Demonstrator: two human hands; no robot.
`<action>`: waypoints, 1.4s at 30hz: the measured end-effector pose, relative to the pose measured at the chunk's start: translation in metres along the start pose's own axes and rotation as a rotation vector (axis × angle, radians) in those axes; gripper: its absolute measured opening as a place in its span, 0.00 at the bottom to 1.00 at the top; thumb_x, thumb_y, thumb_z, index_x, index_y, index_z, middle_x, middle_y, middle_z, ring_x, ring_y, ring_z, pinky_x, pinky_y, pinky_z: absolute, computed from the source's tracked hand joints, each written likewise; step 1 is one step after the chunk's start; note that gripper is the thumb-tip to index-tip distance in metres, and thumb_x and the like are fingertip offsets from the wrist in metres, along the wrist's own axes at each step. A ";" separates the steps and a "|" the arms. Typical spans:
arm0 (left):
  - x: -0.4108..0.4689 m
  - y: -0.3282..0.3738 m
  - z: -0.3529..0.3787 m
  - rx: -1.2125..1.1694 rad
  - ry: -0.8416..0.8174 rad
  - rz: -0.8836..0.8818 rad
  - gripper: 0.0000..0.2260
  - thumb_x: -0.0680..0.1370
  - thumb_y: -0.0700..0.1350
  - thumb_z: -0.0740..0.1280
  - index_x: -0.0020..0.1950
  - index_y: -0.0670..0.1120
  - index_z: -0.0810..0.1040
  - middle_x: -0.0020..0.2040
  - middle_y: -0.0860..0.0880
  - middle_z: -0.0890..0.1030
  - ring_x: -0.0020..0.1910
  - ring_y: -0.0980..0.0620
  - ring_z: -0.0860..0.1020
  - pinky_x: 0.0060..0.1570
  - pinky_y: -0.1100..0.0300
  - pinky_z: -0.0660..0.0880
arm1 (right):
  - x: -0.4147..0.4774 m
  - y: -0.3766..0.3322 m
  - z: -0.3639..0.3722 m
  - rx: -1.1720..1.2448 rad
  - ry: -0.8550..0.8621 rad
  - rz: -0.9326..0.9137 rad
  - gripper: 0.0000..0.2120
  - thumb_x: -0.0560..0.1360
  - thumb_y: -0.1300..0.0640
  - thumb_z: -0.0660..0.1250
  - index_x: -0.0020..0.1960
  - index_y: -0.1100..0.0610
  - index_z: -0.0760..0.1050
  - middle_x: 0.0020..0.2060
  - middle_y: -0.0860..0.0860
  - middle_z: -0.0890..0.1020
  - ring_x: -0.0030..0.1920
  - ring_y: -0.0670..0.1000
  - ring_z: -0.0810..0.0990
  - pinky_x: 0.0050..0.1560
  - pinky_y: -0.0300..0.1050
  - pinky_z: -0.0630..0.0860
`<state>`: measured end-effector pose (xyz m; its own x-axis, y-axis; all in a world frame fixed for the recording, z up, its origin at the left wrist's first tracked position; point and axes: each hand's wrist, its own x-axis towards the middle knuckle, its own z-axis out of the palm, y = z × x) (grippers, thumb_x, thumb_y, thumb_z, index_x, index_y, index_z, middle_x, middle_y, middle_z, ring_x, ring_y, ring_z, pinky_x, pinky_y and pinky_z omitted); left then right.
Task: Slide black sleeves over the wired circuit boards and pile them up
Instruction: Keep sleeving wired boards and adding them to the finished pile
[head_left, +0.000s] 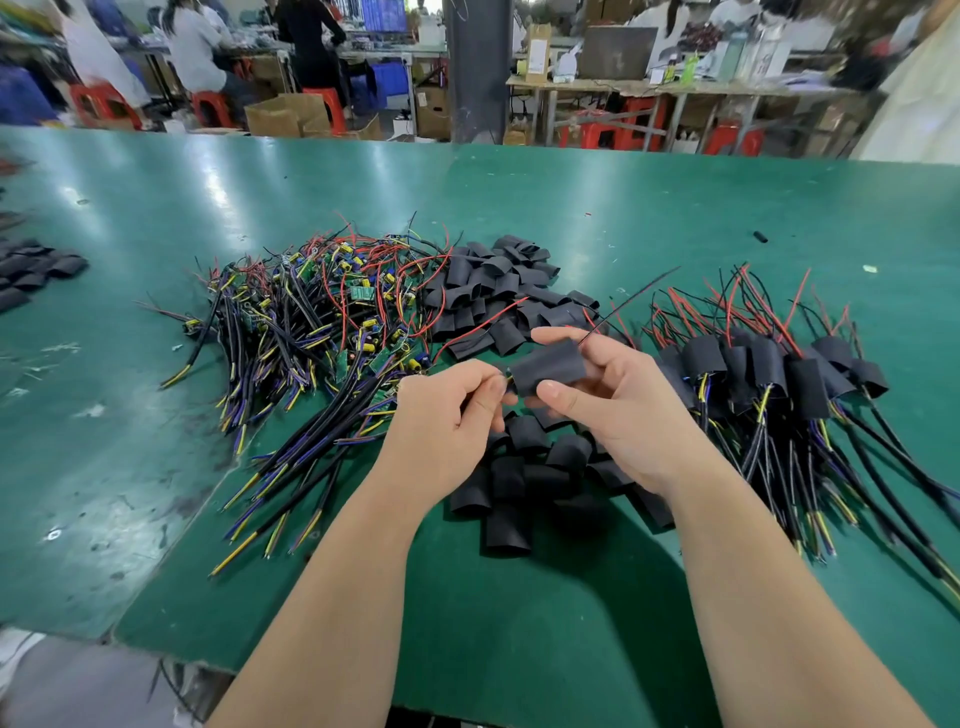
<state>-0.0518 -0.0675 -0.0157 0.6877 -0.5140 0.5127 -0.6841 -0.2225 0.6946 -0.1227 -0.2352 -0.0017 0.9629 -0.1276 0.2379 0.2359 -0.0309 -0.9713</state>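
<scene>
Head view: a black sleeve (548, 366), mid-frame above the green table (675, 208), is gripped by the right hand (623, 410); wiring (508, 383) at its nine-o'clock end is pinched by the left hand (447, 410). At ten o'clock bare wired boards (322, 322) are heaped, at three sleeved boards (769, 374).

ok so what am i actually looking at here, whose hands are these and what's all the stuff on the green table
There is one picture, taken by a camera worn on a person's head, looking down at their own two bare hands; no machine is involved. The right hand grips a black sleeve, and the left hand pinches the end of a wired board at the sleeve's mouth; the board is mostly hidden inside. On the green table lie three heaps: bare wired boards on the left, loose sleeves in the middle, and sleeved boards on the right.
</scene>
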 end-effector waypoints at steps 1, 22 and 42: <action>0.000 0.000 0.000 0.025 -0.004 0.008 0.10 0.79 0.45 0.59 0.42 0.47 0.78 0.29 0.56 0.76 0.29 0.60 0.74 0.39 0.64 0.69 | 0.000 0.001 0.001 -0.002 -0.003 0.004 0.19 0.75 0.67 0.68 0.63 0.55 0.74 0.47 0.51 0.85 0.44 0.51 0.83 0.48 0.42 0.79; 0.001 -0.001 0.002 0.012 0.190 -0.037 0.13 0.76 0.54 0.64 0.42 0.46 0.80 0.32 0.52 0.80 0.31 0.53 0.78 0.34 0.65 0.73 | 0.004 -0.010 0.018 0.408 0.260 0.067 0.08 0.71 0.62 0.68 0.49 0.59 0.75 0.45 0.55 0.85 0.44 0.51 0.84 0.41 0.40 0.78; -0.002 -0.028 -0.009 0.759 0.231 -0.620 0.17 0.75 0.44 0.66 0.63 0.54 0.75 0.62 0.51 0.71 0.61 0.46 0.67 0.57 0.51 0.61 | -0.015 -0.033 -0.045 -0.874 1.025 0.024 0.14 0.71 0.61 0.66 0.56 0.52 0.79 0.57 0.60 0.74 0.57 0.59 0.71 0.58 0.48 0.66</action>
<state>-0.0317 -0.0521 -0.0320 0.9502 0.0268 0.3106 -0.1078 -0.9067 0.4078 -0.1509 -0.2766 0.0272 0.3438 -0.8030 0.4869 -0.3095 -0.5864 -0.7486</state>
